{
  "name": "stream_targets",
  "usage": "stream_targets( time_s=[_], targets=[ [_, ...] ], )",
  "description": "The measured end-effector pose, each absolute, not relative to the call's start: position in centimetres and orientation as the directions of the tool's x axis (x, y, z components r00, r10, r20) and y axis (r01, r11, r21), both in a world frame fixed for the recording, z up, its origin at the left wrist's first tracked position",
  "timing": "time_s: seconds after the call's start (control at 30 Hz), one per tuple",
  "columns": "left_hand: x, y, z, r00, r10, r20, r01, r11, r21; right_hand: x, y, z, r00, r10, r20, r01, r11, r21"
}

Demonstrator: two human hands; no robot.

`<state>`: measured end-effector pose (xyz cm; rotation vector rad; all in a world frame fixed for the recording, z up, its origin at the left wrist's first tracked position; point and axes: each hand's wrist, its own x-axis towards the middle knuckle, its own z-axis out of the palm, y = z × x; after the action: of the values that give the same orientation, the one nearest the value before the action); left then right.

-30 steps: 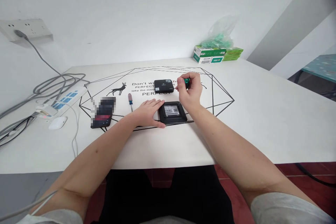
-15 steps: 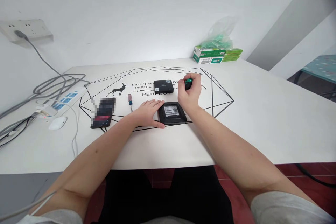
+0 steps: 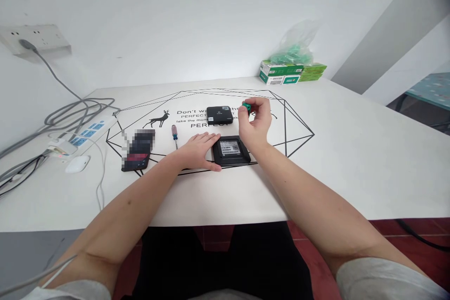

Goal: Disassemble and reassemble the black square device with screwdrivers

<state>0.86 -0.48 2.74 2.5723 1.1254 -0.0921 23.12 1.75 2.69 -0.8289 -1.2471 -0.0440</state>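
Observation:
A square black box [image 3: 245, 153] with a white label in its recessed middle lies flat on the table. My left hand [image 3: 197, 151] rests flat at its left edge, fingers stretched and thumb spread, touching the box's side. Above the box's right side, my right hand [image 3: 256, 123] is closed around a green-and-black screwdriver handle [image 3: 246, 106]; its shaft and tip are hidden behind the hand. Just beyond lies a second flat black box [image 3: 219, 115] with small stickers. Left of my left hand is a screwdriver [image 3: 175, 133] with a clear reddish and blue handle.
A phone [image 3: 138, 150], partly pixelated, lies at the left. Beside it are a white earbud case [image 3: 77, 164], a power strip [image 3: 92, 132] and coiled grey cables [image 3: 70, 112]. Green-and-white boxes [image 3: 281, 71] with a plastic bag [image 3: 297, 47] stand against the wall.
My right hand's fingers have shifted and turned on the green-and-black handle, which now shows more to the left. My left hand and both boxes stay in place.

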Motion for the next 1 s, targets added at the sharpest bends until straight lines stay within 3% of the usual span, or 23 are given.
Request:
stream_targets(
  time_s=[0.33,0.57,1.0],
  targets=[
    [0.72,-0.31,2.52,0.698,0.696,-0.170,0.710,-0.641,0.291,23.12,2.02,2.72,0.351,0.381,0.855,0.509,0.689,-0.516],
    [0.85,-0.37,2.71,0.690,0.698,-0.191,0.720,-0.633,0.283,22.87,1.69,2.39,0.334,0.506,0.796,0.289,0.748,-0.597],
    [0.78,-0.44,2.70,0.692,0.698,-0.185,0.718,-0.637,0.282,22.82,1.74,2.77,0.327,0.422,0.846,0.503,0.679,-0.534]
  ],
)
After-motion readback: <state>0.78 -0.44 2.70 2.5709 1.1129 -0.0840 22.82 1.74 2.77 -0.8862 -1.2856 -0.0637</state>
